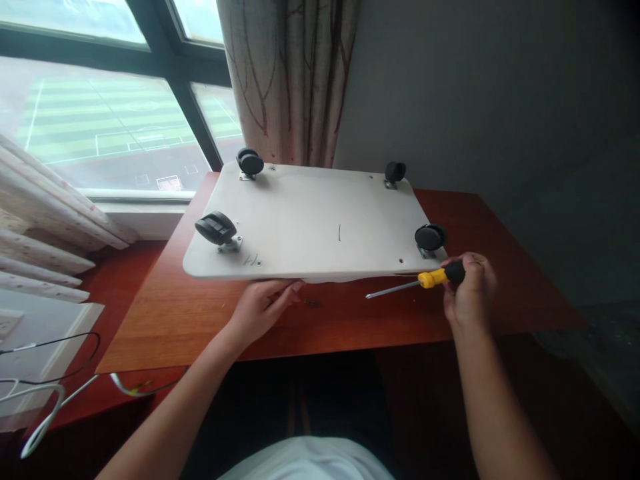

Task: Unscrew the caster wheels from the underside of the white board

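Note:
A white board (pixel 310 220) with rounded corners lies underside up on the wooden table. Black casters on metal plates stand at its corners: near left (pixel 217 229), near right (pixel 431 237), far left (pixel 250 162) and far right (pixel 395 172). My left hand (pixel 263 307) is at the board's front edge, its fingertips partly hidden beneath it and the thumb pointing right. Gripped by its black end in my right hand (pixel 470 290) is a yellow-and-black screwdriver (pixel 433 278), shaft pointing left, just off the front right corner. Small dark screws (pixel 313 303) lie beside my left thumb.
The reddish-brown table (pixel 350 327) ends close in front of my body. Behind it hang a patterned curtain (pixel 290 80) and a grey wall (pixel 475 100). A window frame (pixel 175 67) is at the left, with white cables (pixel 47 420) at the lower left.

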Demonstrator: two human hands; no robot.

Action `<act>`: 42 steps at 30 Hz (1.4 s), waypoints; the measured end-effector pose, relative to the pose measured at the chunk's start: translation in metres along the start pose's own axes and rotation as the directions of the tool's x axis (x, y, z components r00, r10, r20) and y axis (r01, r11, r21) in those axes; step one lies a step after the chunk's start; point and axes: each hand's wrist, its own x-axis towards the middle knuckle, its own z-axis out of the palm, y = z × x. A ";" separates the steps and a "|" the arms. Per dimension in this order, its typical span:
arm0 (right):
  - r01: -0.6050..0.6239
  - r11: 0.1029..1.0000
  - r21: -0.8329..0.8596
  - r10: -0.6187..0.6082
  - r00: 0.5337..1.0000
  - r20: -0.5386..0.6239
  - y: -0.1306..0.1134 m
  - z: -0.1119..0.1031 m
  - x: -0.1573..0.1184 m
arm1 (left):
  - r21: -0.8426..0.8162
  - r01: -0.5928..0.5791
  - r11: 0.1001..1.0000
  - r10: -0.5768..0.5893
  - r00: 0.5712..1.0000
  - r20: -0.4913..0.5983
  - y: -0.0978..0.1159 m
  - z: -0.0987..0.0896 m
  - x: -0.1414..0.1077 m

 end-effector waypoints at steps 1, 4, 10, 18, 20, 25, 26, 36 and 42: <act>-0.003 1.000 -0.008 0.003 1.000 0.003 -0.002 0.000 -0.001 | 0.011 -0.011 1.000 0.011 1.000 0.004 0.002 -0.001 -0.001; 0.039 0.999 -0.018 -0.039 0.999 -0.003 -0.011 0.001 -0.005 | 0.080 -0.086 0.993 0.087 0.996 -0.008 0.013 -0.006 -0.008; 0.243 0.970 0.007 -0.243 0.966 0.085 -0.050 0.031 -0.023 | 0.182 -0.184 0.966 0.229 0.934 -0.275 0.027 -0.031 -0.024; 0.387 0.921 0.047 -0.370 0.830 0.417 -0.095 0.117 -0.056 | 0.035 -0.018 0.999 0.030 0.922 -0.385 0.009 -0.037 -0.036; 0.428 0.903 0.051 -0.394 0.772 0.498 -0.098 0.134 -0.061 | -0.049 0.003 0.999 -0.021 0.927 -0.375 0.004 -0.033 -0.038; 0.531 0.846 0.046 -0.448 0.661 0.603 -0.097 0.162 -0.064 | -0.188 0.009 0.982 -0.073 0.938 -0.338 -0.001 -0.027 -0.043; 0.550 0.834 0.041 -0.456 0.646 0.612 -0.097 0.165 -0.064 | -0.198 0.009 0.980 -0.075 0.940 -0.334 -0.001 -0.026 -0.044; 0.861 0.508 -0.024 -0.634 0.393 0.666 -0.127 0.174 -0.072 | -0.241 0.020 0.970 -0.107 0.930 -0.351 -0.004 -0.016 -0.044; 0.979 0.128 -0.159 -0.578 0.204 0.790 -0.164 0.210 -0.088 | -0.266 0.012 0.964 -0.115 0.918 -0.379 -0.004 -0.010 -0.042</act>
